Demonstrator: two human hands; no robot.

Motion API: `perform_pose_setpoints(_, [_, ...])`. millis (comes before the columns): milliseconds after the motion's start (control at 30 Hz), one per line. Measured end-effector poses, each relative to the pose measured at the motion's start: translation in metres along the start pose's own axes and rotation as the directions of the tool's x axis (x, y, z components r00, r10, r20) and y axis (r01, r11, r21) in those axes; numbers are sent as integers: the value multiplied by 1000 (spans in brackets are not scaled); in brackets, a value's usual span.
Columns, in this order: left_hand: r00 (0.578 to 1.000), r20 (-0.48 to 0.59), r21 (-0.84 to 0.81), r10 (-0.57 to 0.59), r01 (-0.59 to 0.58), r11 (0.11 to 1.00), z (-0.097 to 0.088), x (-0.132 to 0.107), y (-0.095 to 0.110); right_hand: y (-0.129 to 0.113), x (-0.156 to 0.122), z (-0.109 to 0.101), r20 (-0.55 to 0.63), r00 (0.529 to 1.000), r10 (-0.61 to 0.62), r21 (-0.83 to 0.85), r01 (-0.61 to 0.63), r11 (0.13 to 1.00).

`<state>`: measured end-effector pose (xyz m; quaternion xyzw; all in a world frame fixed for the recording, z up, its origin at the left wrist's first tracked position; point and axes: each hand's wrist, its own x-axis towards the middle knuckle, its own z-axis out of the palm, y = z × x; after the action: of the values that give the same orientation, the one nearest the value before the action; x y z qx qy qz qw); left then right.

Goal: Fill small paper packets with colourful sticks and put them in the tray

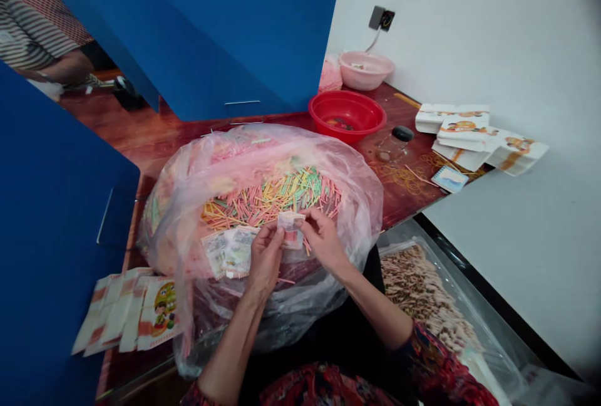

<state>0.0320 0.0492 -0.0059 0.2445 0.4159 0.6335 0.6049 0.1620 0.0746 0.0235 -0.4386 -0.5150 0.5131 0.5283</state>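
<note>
A red patterned garment (328, 387) fills the bottom of the view. Above it, the left hand (265, 259) and right hand (323, 242) are close together, both pinching a small printed paper packet (291, 230). The packet sits over the near side of a clear plastic bag (263, 149), just above a few similar packets (230, 252) and close to the coloured sticks (272, 196) heaped inside. It looks light, thin and flexible, so its edges, held between fingers and thumb, seem the best place to grip it. Its long axis stands nearly upright in view, with a slight tilt, running away from the person.

Beyond the bag, on the wooden surface (404, 187), are a red basin (346, 114) and a glass jar (392, 146). Printed paper sachets (469, 133) lie to the bag's right, more (157, 315) lie to its left, and a tray of sticks (422, 293) sits just right of it.
</note>
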Motion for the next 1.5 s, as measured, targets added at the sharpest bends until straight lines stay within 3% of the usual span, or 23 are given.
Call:
perform_pose_setpoints(167, [996,-56,215,63,-50,975,-5,1,4,0,1,-4,-48,992,-114,-84,109,990])
perform_pose_setpoints(333, [994,-85,-24,-67,65,998,3,-3,8,3,1,-3,-89,996,28,26,-26,999])
perform_pose_setpoints(467, [992,-66,-50,-105,102,994,9,-9,7,5,0,1,-53,995,89,93,-84,992])
perform_pose_setpoints(567, [994,-5,31,-112,112,993,8,-16,5,8,-1,2,-4,997,82,47,-82,996])
perform_pose_setpoints(667, [996,39,253,-78,65,965,-4,-22,8,13,-3,-5,-44,996,77,-17,-78,997])
perform_pose_setpoints(733, [998,11,487,62,-59,871,-21,-24,14,17,-6,-15,-112,992,62,-79,-71,994])
perform_pose_setpoints(767, [984,-10,612,177,-134,780,-31,-25,18,19,-8,-20,-136,989,50,-123,-67,990])
perform_pose_setpoints(833, [904,-22,838,427,-216,501,-54,-24,27,25,-13,-32,-164,986,27,-226,-64,972])
perform_pose_setpoints(867, [867,2,916,498,-202,347,-64,-23,31,28,-15,-36,-172,985,17,-279,-66,958])
perform_pose_setpoints(933, [857,36,989,515,-103,102,-80,-19,37,35,-19,-42,-180,984,-8,-375,-62,925])
perform_pose_setpoints(967, [867,43,998,497,-64,26,-86,-17,39,39,-20,-44,-177,984,-22,-414,-54,909])
perform_pose_setpoints(1033, [883,38,999,467,-28,-28,-92,-10,40,45,-21,-46,-153,988,-39,-464,-37,885])
perform_pose_setpoints(1100, [883,14,999,469,-32,31,-96,-3,40,49,-19,-47,-125,992,-26,-482,-38,875])
perform_pose_setpoints(1300, [887,-148,924,438,-34,381,-105,5,44,53,-11,-59,-91,995,38,-442,-74,894])
perform_pose_setpoints(1500, [891,-165,844,422,-94,529,-102,0,58,49,-7,-55,-84,983,161,-207,-175,963])
